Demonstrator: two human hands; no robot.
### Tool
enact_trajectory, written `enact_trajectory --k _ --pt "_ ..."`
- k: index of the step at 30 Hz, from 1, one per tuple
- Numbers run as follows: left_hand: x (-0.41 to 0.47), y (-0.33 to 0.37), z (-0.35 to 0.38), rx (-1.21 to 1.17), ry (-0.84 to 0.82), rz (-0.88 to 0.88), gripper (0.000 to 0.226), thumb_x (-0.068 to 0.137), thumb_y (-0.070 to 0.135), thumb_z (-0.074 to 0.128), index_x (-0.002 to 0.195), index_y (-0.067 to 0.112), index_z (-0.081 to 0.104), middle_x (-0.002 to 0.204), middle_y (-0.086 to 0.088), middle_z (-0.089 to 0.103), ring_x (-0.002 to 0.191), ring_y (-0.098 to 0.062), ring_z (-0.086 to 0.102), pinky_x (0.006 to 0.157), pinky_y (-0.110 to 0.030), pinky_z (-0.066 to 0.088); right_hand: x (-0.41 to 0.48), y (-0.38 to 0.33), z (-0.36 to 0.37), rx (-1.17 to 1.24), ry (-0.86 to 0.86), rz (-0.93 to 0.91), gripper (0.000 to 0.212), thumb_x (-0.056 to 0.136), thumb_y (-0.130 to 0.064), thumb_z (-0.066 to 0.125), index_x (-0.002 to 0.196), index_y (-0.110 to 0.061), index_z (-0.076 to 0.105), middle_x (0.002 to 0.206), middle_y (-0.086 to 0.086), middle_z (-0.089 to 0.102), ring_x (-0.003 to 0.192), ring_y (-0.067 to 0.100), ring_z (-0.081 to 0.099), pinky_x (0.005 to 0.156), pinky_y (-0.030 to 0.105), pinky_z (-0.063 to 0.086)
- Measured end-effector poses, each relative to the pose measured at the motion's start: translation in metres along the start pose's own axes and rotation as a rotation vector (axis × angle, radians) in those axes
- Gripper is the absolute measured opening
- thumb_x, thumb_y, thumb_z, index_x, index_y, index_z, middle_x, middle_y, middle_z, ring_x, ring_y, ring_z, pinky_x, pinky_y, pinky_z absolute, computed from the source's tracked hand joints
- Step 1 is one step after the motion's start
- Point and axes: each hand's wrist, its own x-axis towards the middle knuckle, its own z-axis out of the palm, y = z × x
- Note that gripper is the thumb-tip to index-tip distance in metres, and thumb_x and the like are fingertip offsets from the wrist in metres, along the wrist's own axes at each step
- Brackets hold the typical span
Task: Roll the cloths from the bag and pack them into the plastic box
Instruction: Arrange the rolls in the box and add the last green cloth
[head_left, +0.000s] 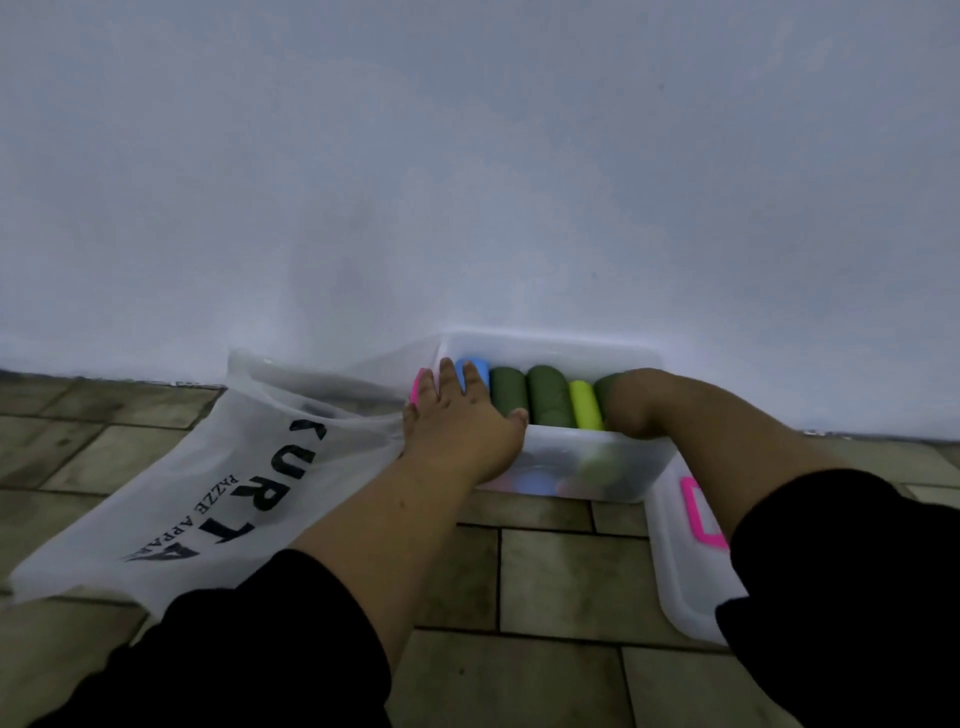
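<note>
Left hand (460, 415) flat on rolled cloths (548, 396), right hand (631, 401) grip hidden in plastic box (550, 343)

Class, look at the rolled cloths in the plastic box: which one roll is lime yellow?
The lime roll, beside the right hand. It lies between dark green rolls; a blue roll and pink roll lie farther left.

Rolled cloths (545, 397) in box (550, 343); bag (208, 493) left, lid (680, 582) right
</note>
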Motion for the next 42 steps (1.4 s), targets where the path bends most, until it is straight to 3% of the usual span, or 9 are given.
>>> enact_trajectory --k 6,10,13,17,23,27,31,38,42 --pt "-0.004 0.002 -0.005 0.051 -0.055 -0.002 0.08 0.09 0.063 0.024 0.15 0.023 -0.01 0.159 -0.007 -0.018 0.145 -0.031 -0.016 0.115 -0.052 -0.004 -0.007 -0.003 0.0 0.012 -0.002 0.033 0.033 0.093 -0.013 0.042 0.121 -0.004 0.056 0.131 0.017 0.055 0.118 0.03 0.054 0.097 0.035 0.043" --pt "0.003 0.002 -0.012 0.263 -0.032 0.148 0.065 0.09 0.056 0.014 0.151 0.034 0.003 0.161 -0.002 -0.007 0.146 -0.026 -0.01 0.107 -0.059 -0.017 -0.008 -0.018 0.001 0.054 0.188 0.0 0.037 0.092 -0.013 0.043 0.127 -0.011 0.054 0.127 0.012 0.057 0.111 0.028 0.056 0.094 0.034 0.047" --pt "0.015 0.009 -0.017 0.214 -0.106 0.317 0.052 0.095 0.042 0.02 0.148 0.04 0.019 0.159 0.003 0.017 0.143 -0.02 0.018 0.113 -0.05 0.006 -0.003 -0.035 0.001 0.098 0.141 -0.107 0.032 0.098 -0.013 0.04 0.123 -0.009 0.059 0.121 0.011 0.061 0.106 0.025 0.059 0.082 0.028 0.043" --pt "0.026 0.013 -0.015 0.092 -0.226 0.245 0.046 0.093 0.046 0.03 0.129 0.032 0.054 0.124 -0.004 0.058 0.101 -0.022 0.053 0.084 -0.032 0.04 0.002 -0.042 -0.005 0.131 0.082 -0.16 0.031 0.1 -0.015 0.04 0.12 -0.007 0.062 0.12 0.013 0.061 0.099 0.024 0.058 0.075 0.027 0.037" --pt "0.035 0.008 -0.006 0.063 -0.228 0.176 0.059 0.077 0.058 0.028 0.118 0.028 0.058 0.116 -0.001 0.059 0.096 -0.02 0.055 0.083 -0.032 0.044 0.004 -0.042 0.004 0.199 0.117 -0.189 0.03 0.1 -0.018 0.041 0.121 -0.01 0.061 0.122 0.011 0.061 0.107 0.026 0.057 0.077 0.025 0.037" --pt "0.032 0.009 -0.007 0.089 -0.206 0.234 0.054 0.087 0.056 0.027 0.12 0.029 0.06 0.119 -0.003 0.058 0.1 -0.022 0.054 0.091 -0.039 0.045 0.001 -0.024 0.012 0.349 0.263 -0.063 0.042 0.09 -0.048 0.053 0.115 -0.016 0.06 0.113 0.007 0.063 0.095 0.024 0.058 0.084 0.033 0.047" --pt "0.032 0.013 -0.009 0.208 -0.192 0.267 0.06 0.087 0.055 0.021 0.13 0.028 0.053 0.132 -0.003 0.054 0.114 -0.026 0.051 0.091 -0.04 0.041 0.002 -0.011 0.019 0.24 0.1 0.019 0.07 0.087 -0.069 0.039 0.123 -0.011 0.058 0.121 0.017 0.059 0.107 0.03 0.055 0.093 0.036 0.044" --pt "0.031 0.01 -0.009 0.238 -0.169 0.303 0.059 0.086 0.052 0.019 0.129 0.033 0.053 0.137 0.004 0.052 0.116 -0.022 0.05 0.09 -0.039 0.04 0.007 -0.009 0.024 0.307 0.09 0.043 0.075 0.083 -0.073 0.041 0.12 -0.011 0.06 0.123 0.018 0.058 0.109 0.031 0.055 0.092 0.037 0.044" --pt "0.012 0.004 -0.008 0.138 0.104 0.402 0.047 0.088 0.041 0.03 0.126 0.036 0.056 0.141 0.011 0.047 0.127 -0.016 0.042 0.108 -0.046 0.022 0.008 -0.01 0.03 0.358 0.134 0.081 0.071 0.085 -0.071 0.04 0.119 -0.013 0.061 0.124 0.015 0.059 0.108 0.029 0.055 0.089 0.036 0.045"
